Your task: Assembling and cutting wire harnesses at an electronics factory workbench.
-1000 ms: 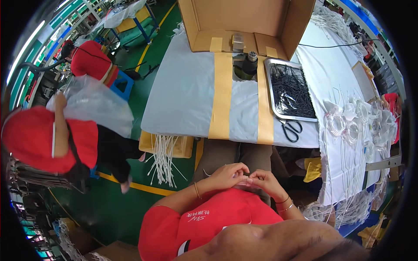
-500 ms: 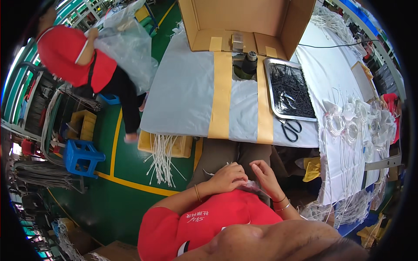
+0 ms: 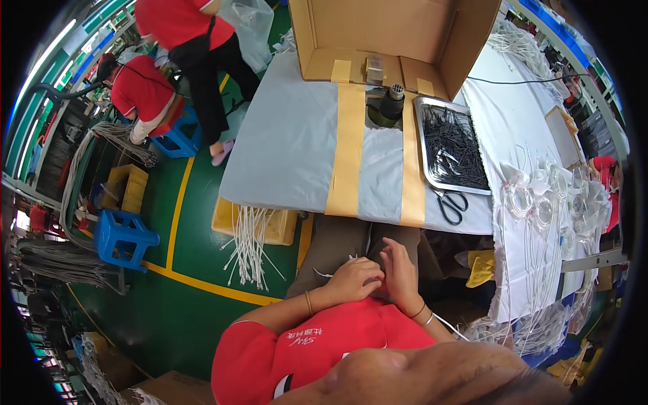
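Note:
Over my lap, my left hand [image 3: 356, 278] is closed, its fingers curled inward. A thin white cable end [image 3: 322, 273] shows beside its knuckles, but what lies inside the fingers is hidden. Close beside it, my right hand [image 3: 401, 271] is raised with its fingers stretched upward and nothing visible in them. Past the right wrist runs a white cable [image 3: 449, 326], slanting down to the right; its other end is out of sight behind the hand.
Ahead stands a table [image 3: 277, 148] with an open cardboard box [image 3: 381, 30], a black heat gun nozzle [image 3: 391, 104], a metal tray [image 3: 442, 185] of black tubing pieces and scissors [image 3: 451, 206]. White cables [image 3: 250, 250] hang from a yellow bin [image 3: 287, 229]. Co-workers [image 3: 145, 91] are at left.
The clear plastic between my hands is out of sight. My right hand has risen and moved slightly left; a white cable now shows by its wrist. The standing co-worker has moved away, revealing a seated one.

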Demonstrator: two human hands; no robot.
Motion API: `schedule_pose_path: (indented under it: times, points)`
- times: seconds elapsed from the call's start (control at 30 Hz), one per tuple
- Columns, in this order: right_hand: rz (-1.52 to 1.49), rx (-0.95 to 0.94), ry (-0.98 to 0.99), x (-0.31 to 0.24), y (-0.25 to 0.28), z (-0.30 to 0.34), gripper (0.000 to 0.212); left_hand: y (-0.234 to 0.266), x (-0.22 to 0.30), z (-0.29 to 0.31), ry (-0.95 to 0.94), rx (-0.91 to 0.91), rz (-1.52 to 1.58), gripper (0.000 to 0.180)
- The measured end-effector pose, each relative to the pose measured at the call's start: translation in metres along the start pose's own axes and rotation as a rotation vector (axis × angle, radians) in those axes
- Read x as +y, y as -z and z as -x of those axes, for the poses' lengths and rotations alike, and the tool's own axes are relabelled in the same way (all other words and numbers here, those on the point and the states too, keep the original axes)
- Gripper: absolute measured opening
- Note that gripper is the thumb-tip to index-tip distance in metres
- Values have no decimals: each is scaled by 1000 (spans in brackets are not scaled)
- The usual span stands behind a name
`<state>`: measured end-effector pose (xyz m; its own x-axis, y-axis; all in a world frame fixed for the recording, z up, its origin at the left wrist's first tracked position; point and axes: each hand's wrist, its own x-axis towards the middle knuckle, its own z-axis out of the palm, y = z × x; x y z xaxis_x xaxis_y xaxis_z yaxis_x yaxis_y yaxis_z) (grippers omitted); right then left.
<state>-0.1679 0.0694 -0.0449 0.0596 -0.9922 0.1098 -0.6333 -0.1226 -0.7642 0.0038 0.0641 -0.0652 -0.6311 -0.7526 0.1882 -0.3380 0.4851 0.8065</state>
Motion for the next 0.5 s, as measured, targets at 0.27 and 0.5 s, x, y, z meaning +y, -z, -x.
schedule_pose_path:
  times: [0.27, 0.5]
  points:
    - [19, -57, -25, -10, 1, -5, 43, -5, -4, 1, -11, 25, -26, 19]
    - [28, -295, -117, -6, 7, -8, 42, -5, -7, 3, -13, 33, -43, 18]
